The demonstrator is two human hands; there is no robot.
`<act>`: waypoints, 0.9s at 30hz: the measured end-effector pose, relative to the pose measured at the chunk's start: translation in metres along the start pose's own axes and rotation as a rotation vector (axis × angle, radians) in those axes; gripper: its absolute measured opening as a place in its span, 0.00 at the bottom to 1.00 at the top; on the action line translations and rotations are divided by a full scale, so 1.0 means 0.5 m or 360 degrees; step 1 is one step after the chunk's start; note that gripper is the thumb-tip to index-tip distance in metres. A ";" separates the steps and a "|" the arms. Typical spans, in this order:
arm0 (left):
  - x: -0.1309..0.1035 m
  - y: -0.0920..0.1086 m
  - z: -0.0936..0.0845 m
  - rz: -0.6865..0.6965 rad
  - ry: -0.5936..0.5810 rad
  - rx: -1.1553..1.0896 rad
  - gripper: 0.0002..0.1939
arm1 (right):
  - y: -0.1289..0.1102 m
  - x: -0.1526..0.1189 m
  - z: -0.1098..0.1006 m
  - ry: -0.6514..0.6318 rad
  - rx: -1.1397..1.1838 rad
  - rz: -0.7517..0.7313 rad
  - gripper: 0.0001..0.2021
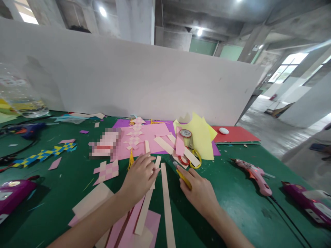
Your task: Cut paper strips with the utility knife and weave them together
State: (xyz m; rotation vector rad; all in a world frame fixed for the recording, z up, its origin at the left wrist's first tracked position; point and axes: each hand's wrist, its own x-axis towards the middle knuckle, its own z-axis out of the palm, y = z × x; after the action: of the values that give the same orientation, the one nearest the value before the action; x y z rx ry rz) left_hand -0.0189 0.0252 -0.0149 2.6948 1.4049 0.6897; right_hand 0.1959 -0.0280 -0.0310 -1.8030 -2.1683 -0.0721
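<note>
My right hand [200, 189] is closed around a yellow utility knife [184, 179], its blade end pointing away to the upper left. My left hand [139, 172] lies over several cream paper strips [144, 210], fingers apart and partly bent; whether it pinches one is hidden. Between my hands a single long cream strip [167, 203] lies on the green table. Pink paper sheets [152, 220] are under the strips near me. Beyond my left hand is a woven pink paper chain [136, 132] with a yellow tassel [131, 160]; a smaller woven piece [107, 171] lies left of it.
Scissors with yellow handles [196, 160] and red handles [183, 160] lie beyond the knife, beside yellow paper [205, 141]. A pink glue gun [256, 177] and a purple device [307, 203] are at right. A blue-yellow woven strip [43, 155] lies left. A white partition [144, 79] stands behind.
</note>
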 end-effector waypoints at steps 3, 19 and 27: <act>0.001 -0.012 0.006 -0.0060 -0.0012 0.0076 0.18 | -0.001 0.001 0.001 -0.0002 0.0030 0.0019 0.20; -0.007 -0.015 0.025 -0.0238 -0.0222 -0.0138 0.12 | -0.001 0.001 0.004 -0.0056 0.0043 0.0049 0.20; -0.001 -0.013 0.016 -0.0207 -0.0160 -0.0161 0.05 | -0.001 0.000 0.002 -0.0065 0.0069 0.0043 0.20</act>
State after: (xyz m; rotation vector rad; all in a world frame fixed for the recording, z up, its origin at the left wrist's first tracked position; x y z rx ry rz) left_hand -0.0208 0.0299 -0.0234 2.4984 1.4628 0.5898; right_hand 0.1953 -0.0278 -0.0321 -1.8243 -2.1556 0.0175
